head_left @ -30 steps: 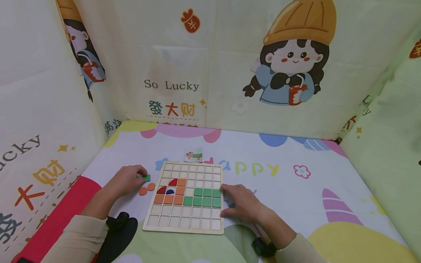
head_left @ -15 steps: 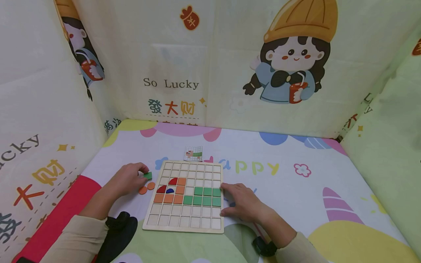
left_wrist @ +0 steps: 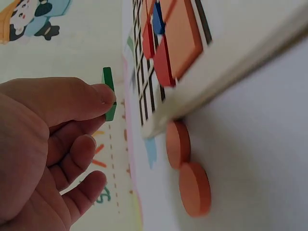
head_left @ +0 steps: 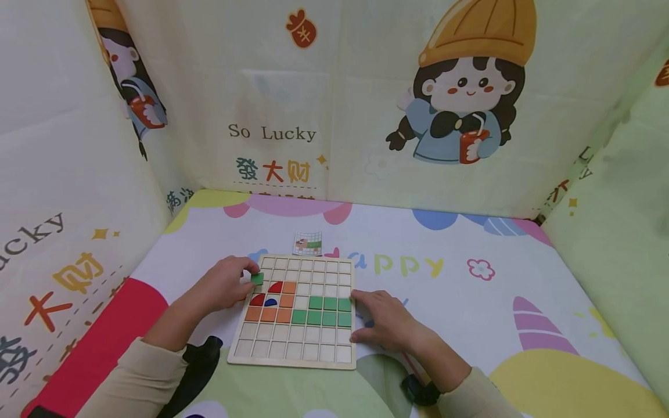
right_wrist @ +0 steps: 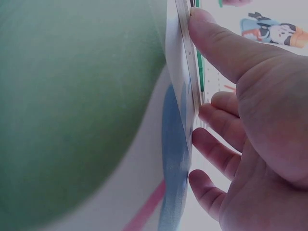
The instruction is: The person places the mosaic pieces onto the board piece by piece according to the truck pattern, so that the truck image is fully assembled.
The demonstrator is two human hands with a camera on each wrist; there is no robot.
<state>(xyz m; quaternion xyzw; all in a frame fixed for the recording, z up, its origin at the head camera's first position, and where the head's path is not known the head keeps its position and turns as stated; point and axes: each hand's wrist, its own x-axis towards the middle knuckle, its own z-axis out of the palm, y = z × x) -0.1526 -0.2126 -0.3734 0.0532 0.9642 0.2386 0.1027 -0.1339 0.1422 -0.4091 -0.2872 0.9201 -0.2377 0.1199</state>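
Observation:
My left hand [head_left: 225, 283] pinches a green square tile [head_left: 256, 278] between thumb and finger, over the left edge of the wooden grid board [head_left: 319, 353]. In the left wrist view the tile [left_wrist: 109, 79] stands on edge, apart from the board. Several orange squares [head_left: 286, 301], two red quarter circles [head_left: 274, 287], a blue half circle [head_left: 270, 302] and several green squares [head_left: 329, 319] fill cells of the grid. Fingertips of my right hand [head_left: 389, 319] touch the board's right edge, thumb and index finger spread along it.
Two orange discs [left_wrist: 178, 144] lie on the table beside the board's left side; my left hand hides them in the head view. Behind the board's far edge lies a small picture card [head_left: 307, 244] with a coloured grid pattern. Printed cloth walls [head_left: 366, 116] surround the table.
My left hand has moved right with the green tile, from beside the orange discs to over the board's left edge. The right hand has stayed at the board.

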